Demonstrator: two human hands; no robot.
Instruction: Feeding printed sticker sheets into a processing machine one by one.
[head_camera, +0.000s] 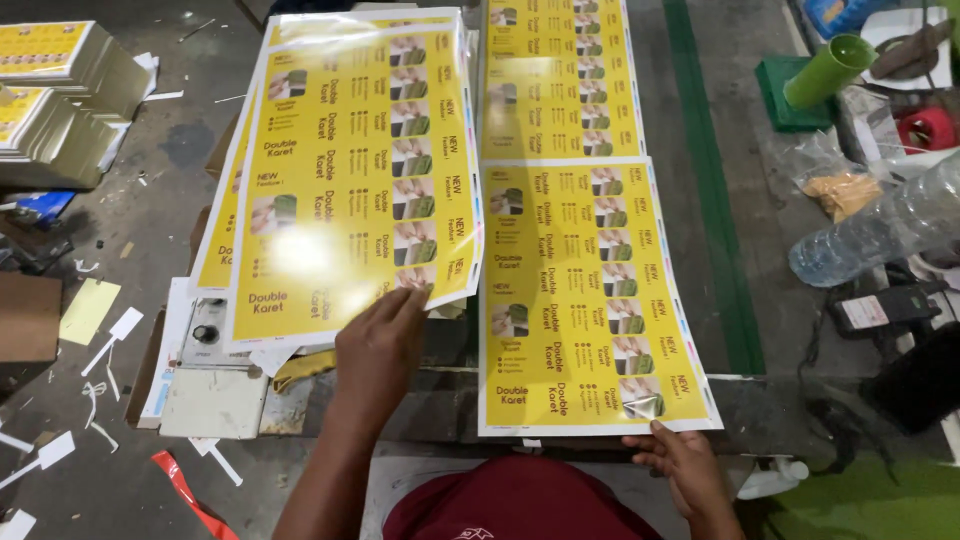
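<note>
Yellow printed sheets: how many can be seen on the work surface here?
3 clearly: one top sheet of a stack under the left hand, one sheet held at its near edge by the right hand, and one behind it. More lie hidden in the stack.

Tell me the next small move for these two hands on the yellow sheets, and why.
Probably slide the right-hand sheet leftward. The right hand pinches its near edge while the left hand rests flat on the glossy stack, as if steadying it to receive another sheet.
</note>
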